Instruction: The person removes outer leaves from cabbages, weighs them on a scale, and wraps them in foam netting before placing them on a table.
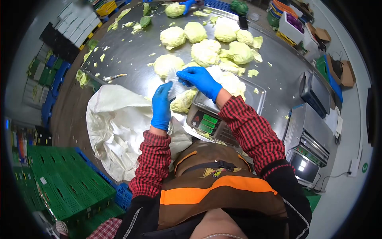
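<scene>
Directly over the near-left corner of the scale (211,119), a crumpled clear plastic bag (172,87) is held between two blue-gloved hands. The left hand (162,106) is closed on the bag's lower edge, with its fingers pointed away from the body. The right hand (201,81) is curled over the top of the bag, with the fingertips pinched shut on the film. Whether anything lies inside the bag cannot be told.

A pale cabbage (184,101) is seen just under the bag, against the left side of the scale and close to the left hand. A second cabbage head (234,84) is laid on the scale's steel pan, just beyond the right hand. Green figures are shown on the scale's display, too small to be read.

Beyond the scale, the steel bench (131,51) is strewn with trimmed cabbages (207,51) and loose leaf scraps. A knife (116,76) is laid on the bench well to the left of the scale. A white sack (115,123) is hung at the bench edge, left of the scale. To the right of the scale a grey machine (306,155) with a small lit screen is set. Far beyond the scale, another person's gloved hand (186,4) is rested on a further cabbage (174,9). Green crates (59,187) are stacked on the floor, well left of the scale.
</scene>
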`<state>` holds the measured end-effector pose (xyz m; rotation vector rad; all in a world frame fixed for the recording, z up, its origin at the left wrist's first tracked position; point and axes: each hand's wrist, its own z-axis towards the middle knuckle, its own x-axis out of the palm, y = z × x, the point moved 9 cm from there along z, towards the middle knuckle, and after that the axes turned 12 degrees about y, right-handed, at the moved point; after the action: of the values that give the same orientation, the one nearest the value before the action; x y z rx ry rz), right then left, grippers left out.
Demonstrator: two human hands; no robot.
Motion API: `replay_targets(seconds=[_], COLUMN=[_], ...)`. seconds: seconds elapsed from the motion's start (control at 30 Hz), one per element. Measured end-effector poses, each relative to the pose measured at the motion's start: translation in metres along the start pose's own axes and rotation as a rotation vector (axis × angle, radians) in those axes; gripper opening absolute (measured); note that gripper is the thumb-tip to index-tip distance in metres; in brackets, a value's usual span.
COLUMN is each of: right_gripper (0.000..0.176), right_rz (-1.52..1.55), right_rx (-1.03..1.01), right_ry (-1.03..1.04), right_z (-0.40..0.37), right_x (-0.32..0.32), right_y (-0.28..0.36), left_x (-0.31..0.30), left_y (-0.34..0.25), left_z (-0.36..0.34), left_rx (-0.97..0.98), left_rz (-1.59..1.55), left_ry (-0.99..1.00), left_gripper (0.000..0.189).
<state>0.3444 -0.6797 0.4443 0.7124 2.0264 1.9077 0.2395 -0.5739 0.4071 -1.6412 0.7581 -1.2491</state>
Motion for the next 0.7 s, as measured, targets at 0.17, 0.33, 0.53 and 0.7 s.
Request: replay_targets(seconds=[0.17,0.33,0.53,0.7], right_gripper=[0.027,0.023,0.013,0.029], right_rz=[-0.249,-0.327,-0.683,-1.034], right_rx=[-0.058,-0.334,-0.759,-0.589], right_ry=[0.234,-0.012,-0.027,0.040], right_z=[0.060,0.051,0.012,0.011], right_x=[0.027,0.046,0.095,0.040], right_y=[-0.002,0.038,0.070,0.021], left_x=[-0.111,-0.133,-0.039,0.066], left_y=[0.004,-0.042,-0.090,-0.087], left_z=[0.015,-0.001,0.008,-0.001], left_rx=[0.149,0.340,0.433,0.225], left_rz=[-0.888,-0.395,-0.074,0.324], left_ry=[-0.195,-0.396,-0.308,0.212], left_gripper=[0.017,0.013,0.011,0.017])
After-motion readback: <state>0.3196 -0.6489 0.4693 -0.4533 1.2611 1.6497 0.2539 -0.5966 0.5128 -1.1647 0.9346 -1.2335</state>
